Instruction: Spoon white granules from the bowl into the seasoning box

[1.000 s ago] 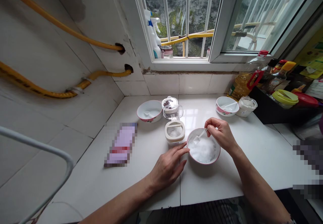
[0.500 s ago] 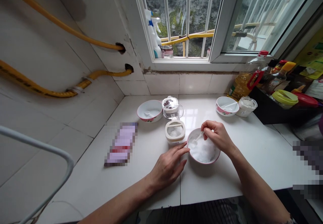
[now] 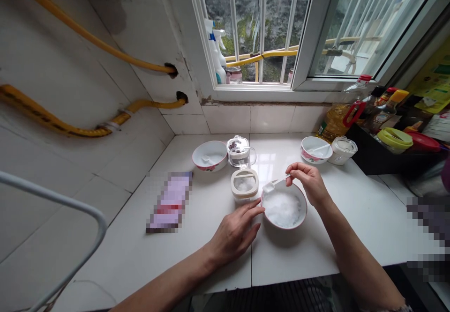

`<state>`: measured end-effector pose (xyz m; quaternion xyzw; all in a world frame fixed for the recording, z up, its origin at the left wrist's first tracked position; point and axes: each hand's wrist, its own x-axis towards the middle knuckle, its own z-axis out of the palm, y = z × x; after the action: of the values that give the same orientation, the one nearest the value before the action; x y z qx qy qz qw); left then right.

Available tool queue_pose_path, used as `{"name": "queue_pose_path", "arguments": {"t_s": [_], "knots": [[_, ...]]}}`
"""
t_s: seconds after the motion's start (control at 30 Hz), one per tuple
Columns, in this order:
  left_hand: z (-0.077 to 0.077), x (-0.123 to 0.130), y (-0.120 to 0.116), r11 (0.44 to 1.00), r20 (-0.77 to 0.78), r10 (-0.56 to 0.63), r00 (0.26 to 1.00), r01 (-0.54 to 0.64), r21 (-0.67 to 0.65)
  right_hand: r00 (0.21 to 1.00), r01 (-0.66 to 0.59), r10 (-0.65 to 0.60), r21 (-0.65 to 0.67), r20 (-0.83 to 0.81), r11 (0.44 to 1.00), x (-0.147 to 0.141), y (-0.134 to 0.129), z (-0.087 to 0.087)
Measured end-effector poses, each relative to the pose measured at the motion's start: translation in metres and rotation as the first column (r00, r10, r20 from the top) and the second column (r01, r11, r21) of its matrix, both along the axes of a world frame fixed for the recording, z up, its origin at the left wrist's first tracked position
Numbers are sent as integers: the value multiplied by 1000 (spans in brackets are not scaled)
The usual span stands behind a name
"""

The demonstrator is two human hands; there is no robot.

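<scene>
Left hand (image 3: 235,233): fingers loosely extended, tips touching left rim of powder bowl (image 3: 303,213), which sits on white counter (image 3: 291,265) | right hand (image 3: 308,184): apart from left, pinching white spoon (image 3: 280,181) at bowl's far rim | beige-rimmed jar (image 3: 244,193): beside bowl, far-left | left floral bowl (image 3: 218,166), right floral bowl (image 3: 317,160): beyond bowl

You have open counter (image 3: 367,216) right of your right hand (image 3: 307,181); the bowl (image 3: 303,205) bars the way right of your left hand (image 3: 234,232).
</scene>
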<state>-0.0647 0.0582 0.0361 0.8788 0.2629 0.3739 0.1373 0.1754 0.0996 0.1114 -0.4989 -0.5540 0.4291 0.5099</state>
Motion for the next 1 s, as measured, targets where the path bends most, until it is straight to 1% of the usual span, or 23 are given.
{"name": "queue_pose_path", "arguments": {"t_s": [0.1, 0.17, 0.2, 0.23, 0.27, 0.33, 0.37, 0.4, 0.43, 0.5, 0.57, 0.63, 0.67, 0.73, 0.87, 0.93, 1.0], "knots": [[-1, 0, 0, 1000, -3, -4, 1000, 4, 3, 1000, 6, -5, 88, -3, 996, -11, -6, 1], [-1, 0, 0, 1000, -9, 1, 1000, -1, 11, 998, -1, -11, 197, 58, 980, -20, -11, 1], [-1, 0, 0, 1000, -12, 6, 1000, -6, 17, 992, -15, -19, 272, 124, 962, -24, -13, 0], [-1, 0, 0, 1000, -14, 10, 1000, -10, 19, 973, -62, -25, 363, 228, 930, -28, -15, -2], [0, 0, -1, 1000, -17, 12, 1000, -12, 19, 937, -142, -29, 454, 349, 879, -31, -16, -3], [0, 0, -1, 1000, -20, 9, 1000, -9, 13, 841, -303, -63, 564, 537, 768, -33, -17, -6], [0, 0, -1, 1000, -21, 8, 1000, -8, 9, 806, -353, -82, 588, 586, 727, -33, -17, -6], [0, 0, -1, 1000, -23, 7, 1000, -7, 5, 795, -367, -100, 606, 598, 706, -32, -17, -6], [-1, 0, -1, 1000, -23, 7, 1000, -7, 3, 805, -345, -119, 621, 582, 703, -31, -17, -5], [-1, 0, -1, 1000, -19, 10, 1000, -10, 3, 852, -243, -158, 643, 500, 726, -25, -17, -3], [-1, 0, -1, 1000, -12, 11, 1000, -11, 1, 886, -119, -206, 633, 416, 765, -17, -17, 0], [-1, 0, -1, 1000, -6, 9, 1000, -9, 0, 890, -31, -244, 583, 387, 812, -9, -16, 2], [-1, 0, -1, 1000, -4, 8, 1000, -8, -2, 882, -10, -253, 553, 398, 833, -6, -15, 2], [-1, 0, -1, 1000, -2, 6, 1000, -6, -5, 857, -7, -254, 504, 448, 864, -2, -13, 1], [-1, -1, -1, 1000, -14, 9, 1000, -9, -6, 809, -105, -182, 442, 559, 891, -5, -9, -4], [0, -1, -1, 1000, -18, 9, 1000, -9, -3, 801, -156, -117, 394, 587, 906, -10, -9, -6], [0, -1, -1, 1000, -18, 8, 1000, -8, -3, 813, -161, -76, 350, 577, 923, -12, -9, -6]]}}
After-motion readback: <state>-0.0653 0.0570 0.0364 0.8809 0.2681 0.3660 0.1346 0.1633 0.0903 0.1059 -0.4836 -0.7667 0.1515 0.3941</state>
